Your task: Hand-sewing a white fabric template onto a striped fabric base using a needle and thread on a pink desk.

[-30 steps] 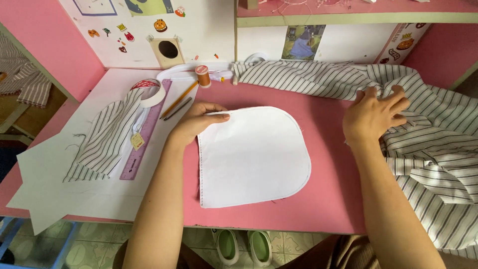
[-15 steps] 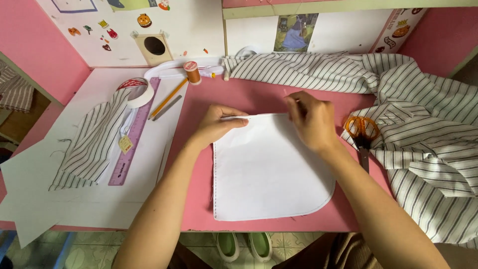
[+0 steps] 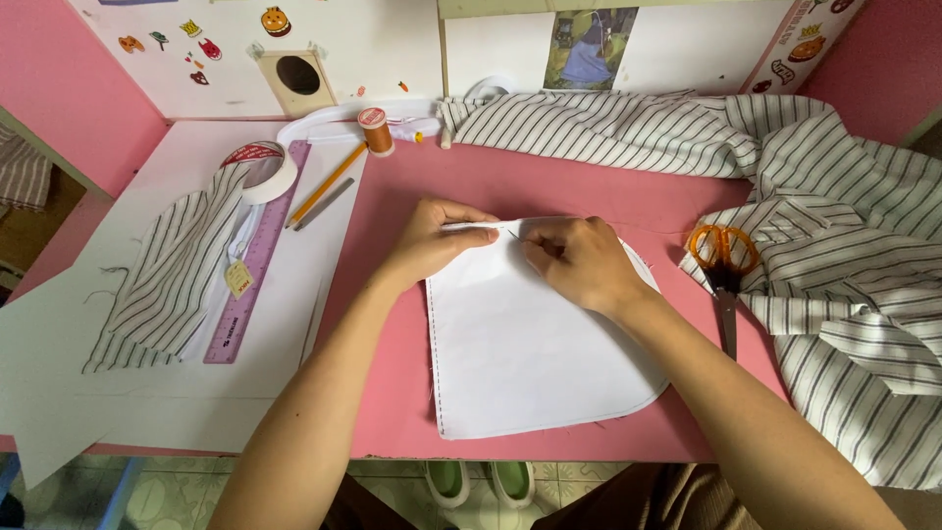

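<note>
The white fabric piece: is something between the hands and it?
Nothing visible. The left hand and right hand both rest directly on the top edge of the white fabric piece. The orange scissors lie apart, to the right.

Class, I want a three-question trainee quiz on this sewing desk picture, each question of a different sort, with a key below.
1. True or false: the orange-handled scissors lie on the pink tabletop to the right of the right hand.
2. Which thing lies beside the purple plastic ruler?
A. the yellow wooden pencil
B. a green mug
C. a black stapler
3. Fill in: both the left hand and the right hand pinch the top edge of the ______.

Key
1. True.
2. A.
3. The white rounded fabric piece.
</note>
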